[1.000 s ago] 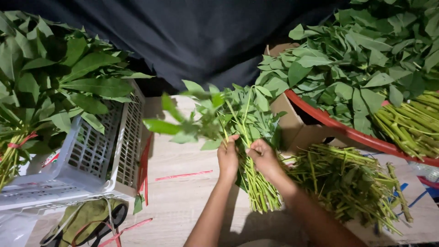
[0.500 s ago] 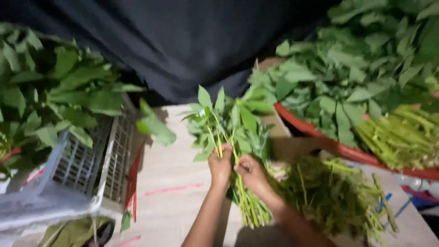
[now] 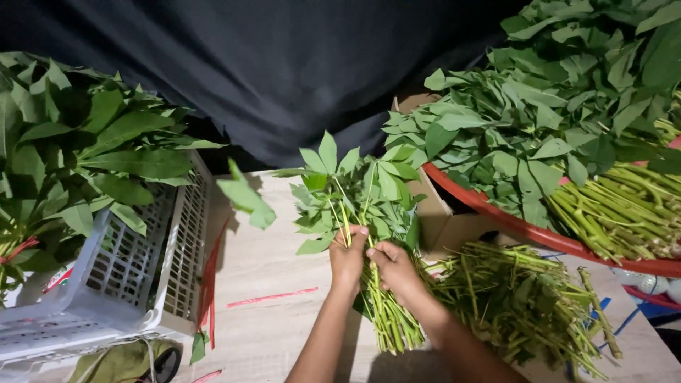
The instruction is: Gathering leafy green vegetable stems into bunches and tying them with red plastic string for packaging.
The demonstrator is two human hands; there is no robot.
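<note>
Left hand [image 3: 347,257] and right hand [image 3: 394,268] both clenched around bundle of leafy green stems [image 3: 369,234], held over wooden tabletop [image 3: 277,269], leaves pointing away from person. Pile of trimmed stems [image 3: 518,298] lay just right. White plastic crate [image 3: 135,276] of leaves stood left; red basin [image 3: 539,230] of greens stood right.

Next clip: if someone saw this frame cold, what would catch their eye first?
Centre frame, the left hand and right hand grip a bunch of leafy green stems over the pale wooden table. At right, a red basin overflows with heaped greens; a pile of trimmed stems lies below it. At left, a white plastic crate holds more leafy bunches.
</note>
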